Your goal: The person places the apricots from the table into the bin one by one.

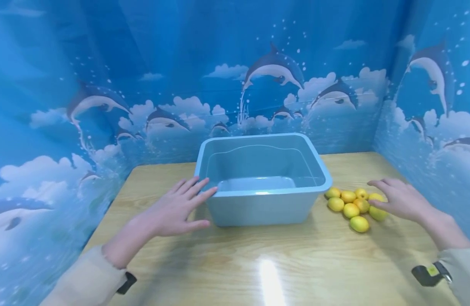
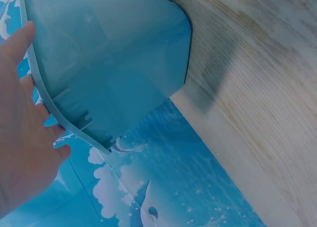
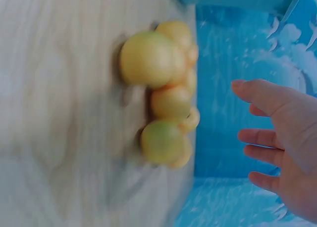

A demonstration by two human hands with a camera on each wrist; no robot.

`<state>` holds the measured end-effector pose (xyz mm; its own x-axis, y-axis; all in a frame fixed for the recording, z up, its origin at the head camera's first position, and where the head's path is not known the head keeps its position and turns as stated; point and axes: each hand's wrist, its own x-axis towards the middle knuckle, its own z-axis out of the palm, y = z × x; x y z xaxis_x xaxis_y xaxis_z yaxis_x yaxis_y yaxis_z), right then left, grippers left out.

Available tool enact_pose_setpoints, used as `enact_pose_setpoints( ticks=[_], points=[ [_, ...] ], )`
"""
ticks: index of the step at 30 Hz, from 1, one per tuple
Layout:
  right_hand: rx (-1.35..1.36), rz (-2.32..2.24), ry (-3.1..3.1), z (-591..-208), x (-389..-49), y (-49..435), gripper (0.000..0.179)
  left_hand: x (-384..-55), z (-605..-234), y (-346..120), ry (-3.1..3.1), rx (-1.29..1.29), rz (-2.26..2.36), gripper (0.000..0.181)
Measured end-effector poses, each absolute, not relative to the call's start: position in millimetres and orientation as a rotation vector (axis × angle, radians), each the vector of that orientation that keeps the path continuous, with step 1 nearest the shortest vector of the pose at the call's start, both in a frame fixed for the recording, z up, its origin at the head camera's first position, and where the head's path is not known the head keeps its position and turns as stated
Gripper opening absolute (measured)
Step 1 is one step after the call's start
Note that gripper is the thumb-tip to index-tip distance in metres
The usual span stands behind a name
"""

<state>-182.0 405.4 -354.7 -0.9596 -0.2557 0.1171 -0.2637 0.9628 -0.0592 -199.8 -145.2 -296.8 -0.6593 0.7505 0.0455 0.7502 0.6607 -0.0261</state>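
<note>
On a pale wood-grained bench (image 1: 227,259), a deep light-blue plastic bin (image 1: 261,210) is set, its walls smooth, its corners rounded and its top edged by a broad lip. Beside its right end, smooth oval to round yellow fruits (image 1: 351,210), some tinged green, are gathered in a close cluster. Behind, a lightly creased blue curtain (image 1: 189,55) printed with dolphins and white clouds is hung. The left hand (image 1: 175,212) is held at the bin's near left corner, fingers spread and empty; whether the lip is touched cannot be told. The right hand (image 1: 403,200) is poised near the fruits' right edge, thumb and fingers parted, gripping nothing.
</note>
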Motion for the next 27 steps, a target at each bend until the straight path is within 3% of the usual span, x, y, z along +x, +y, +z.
enact_pose_setpoints(
  ticks=[13,27],
  points=[
    [0.314,0.076,-3.039,-382,-175,432,0.073,-198,-297,-146,-2.777,-1.275,0.04,0.079],
    [0.299,0.055,-3.057,-402,-172,437,0.055,-198,-297,-146,-2.768,-1.277,0.077,0.078]
  ],
)
